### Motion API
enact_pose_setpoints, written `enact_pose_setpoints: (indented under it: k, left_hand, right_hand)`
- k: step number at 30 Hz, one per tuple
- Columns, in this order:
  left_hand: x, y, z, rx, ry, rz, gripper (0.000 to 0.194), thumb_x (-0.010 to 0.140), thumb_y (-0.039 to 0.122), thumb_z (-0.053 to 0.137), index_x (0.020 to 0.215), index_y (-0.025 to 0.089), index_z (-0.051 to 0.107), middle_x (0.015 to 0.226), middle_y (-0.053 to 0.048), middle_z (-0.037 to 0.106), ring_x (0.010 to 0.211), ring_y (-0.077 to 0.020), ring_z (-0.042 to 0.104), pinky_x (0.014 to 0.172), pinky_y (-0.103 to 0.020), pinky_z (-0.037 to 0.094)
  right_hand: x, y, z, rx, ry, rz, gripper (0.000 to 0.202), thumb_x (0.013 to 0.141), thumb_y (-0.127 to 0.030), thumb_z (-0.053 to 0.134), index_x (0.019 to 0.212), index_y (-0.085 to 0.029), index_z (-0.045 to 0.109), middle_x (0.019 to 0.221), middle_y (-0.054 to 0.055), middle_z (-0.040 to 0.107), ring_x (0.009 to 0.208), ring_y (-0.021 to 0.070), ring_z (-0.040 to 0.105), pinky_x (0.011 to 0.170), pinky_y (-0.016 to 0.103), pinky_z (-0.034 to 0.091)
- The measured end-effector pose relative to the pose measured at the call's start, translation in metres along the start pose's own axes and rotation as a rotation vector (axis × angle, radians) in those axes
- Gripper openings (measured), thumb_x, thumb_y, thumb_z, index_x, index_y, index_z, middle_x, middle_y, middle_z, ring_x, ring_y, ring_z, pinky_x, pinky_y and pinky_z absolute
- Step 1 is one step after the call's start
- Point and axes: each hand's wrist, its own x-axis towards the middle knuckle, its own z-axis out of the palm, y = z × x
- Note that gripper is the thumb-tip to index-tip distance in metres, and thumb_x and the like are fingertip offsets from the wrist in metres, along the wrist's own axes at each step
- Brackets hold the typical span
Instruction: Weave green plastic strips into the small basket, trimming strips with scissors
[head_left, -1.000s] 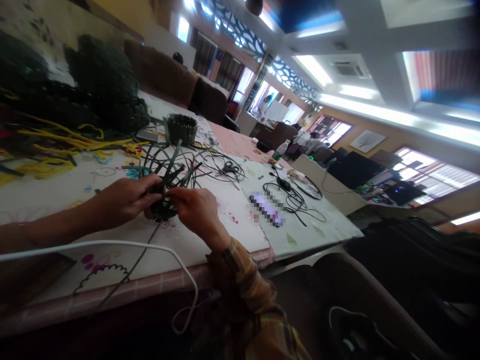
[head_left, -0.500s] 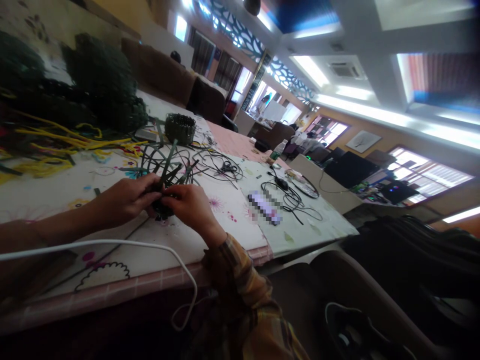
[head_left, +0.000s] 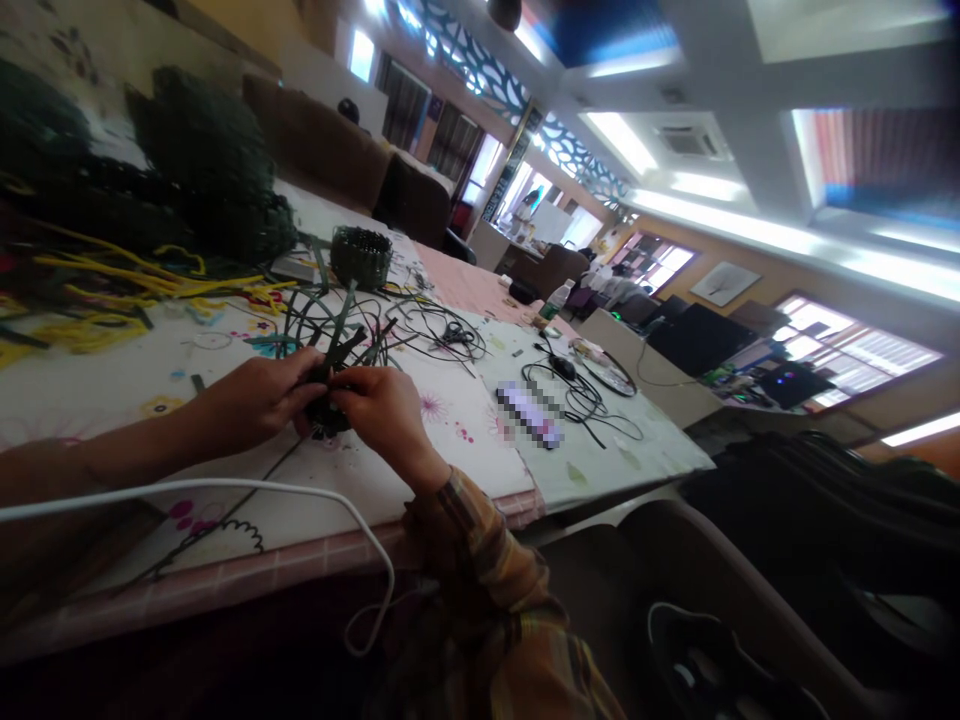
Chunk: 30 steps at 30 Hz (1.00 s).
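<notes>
Between my two hands is a small dark green woven basket, with many loose strips fanning up and away from it. My left hand grips its left side, thumb and fingers closed. From the right, my right hand pinches at the strips close to the left fingertips. Fingers cover most of the weave, so the exact strip in the pinch is hidden. A long thin strip trails from the work toward the table's front edge. Behind stands a round dark woven basket.
Yellow strips and a dark green heap lie at the left. Scissors rest among coiled strips. Further right are a blurred-out phone-like item, a black coil and a bottle. A white cable crosses in front.
Both hands stay at nearly the same spot, with small finger shifts on the weave. The trailing thin strip lies slightly differently across the tablecloth.
</notes>
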Motion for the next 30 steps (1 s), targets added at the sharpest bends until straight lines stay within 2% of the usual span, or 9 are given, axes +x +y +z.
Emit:
enact_pose_setpoints:
  k: [6, 12, 19, 26, 30]
  left_hand:
    - [-0.001, 0.0, 0.001, 0.006, 0.021, 0.012, 0.023, 0.091, 0.046, 0.042, 0.092, 0.024, 0.045, 0.061, 0.0, 0.068, 0.061, -0.023, 0.068, 0.059, -0.027, 0.041]
    - [0.0, 0.007, 0.002, 0.034, 0.081, -0.014, 0.025, 0.089, 0.048, 0.043, 0.091, 0.023, 0.046, 0.061, 0.0, 0.065, 0.057, -0.0223, 0.063, 0.057, -0.027, 0.04]
    - [0.0, 0.016, 0.004, 0.085, 0.161, -0.064, 0.026, 0.085, 0.049, 0.043, 0.084, 0.023, 0.047, 0.062, -0.001, 0.061, 0.058, -0.0209, 0.059, 0.057, -0.028, 0.036]
    - [0.001, 0.027, -0.001, 0.143, 0.121, -0.132, 0.029, 0.079, 0.051, 0.044, 0.072, 0.023, 0.048, 0.057, -0.001, 0.057, 0.055, -0.019, 0.052, 0.059, -0.03, 0.032]
    - [0.002, 0.029, -0.002, 0.144, 0.066, -0.198, 0.03, 0.076, 0.052, 0.044, 0.068, 0.023, 0.05, 0.062, -0.004, 0.062, 0.062, -0.0216, 0.055, 0.061, -0.031, 0.032]
  right_hand:
    - [-0.002, -0.008, 0.003, -0.063, 0.045, 0.058, 0.016, 0.084, -0.029, 0.07, 0.096, -0.03, 0.081, 0.087, 0.0, 0.079, 0.086, 0.0215, 0.071, 0.073, 0.03, 0.05]
    - [-0.006, -0.006, 0.012, 0.112, 0.137, 0.123, 0.014, 0.082, -0.023, 0.067, 0.088, -0.026, 0.08, 0.078, -0.001, 0.077, 0.076, 0.0164, 0.068, 0.069, 0.026, 0.049]
    - [-0.015, 0.004, 0.022, 0.251, 0.211, 0.123, 0.01, 0.083, -0.02, 0.068, 0.083, -0.021, 0.078, 0.072, -0.002, 0.073, 0.069, 0.0133, 0.065, 0.063, 0.022, 0.046]
    - [-0.019, 0.002, 0.023, 0.167, 0.186, 0.167, 0.01, 0.084, -0.021, 0.069, 0.085, -0.021, 0.078, 0.069, -0.003, 0.071, 0.067, 0.0124, 0.062, 0.061, 0.021, 0.042]
    - [-0.02, -0.002, 0.019, 0.047, 0.131, 0.17, 0.012, 0.089, -0.027, 0.066, 0.09, -0.023, 0.078, 0.077, -0.002, 0.075, 0.072, 0.0132, 0.065, 0.065, 0.022, 0.043]
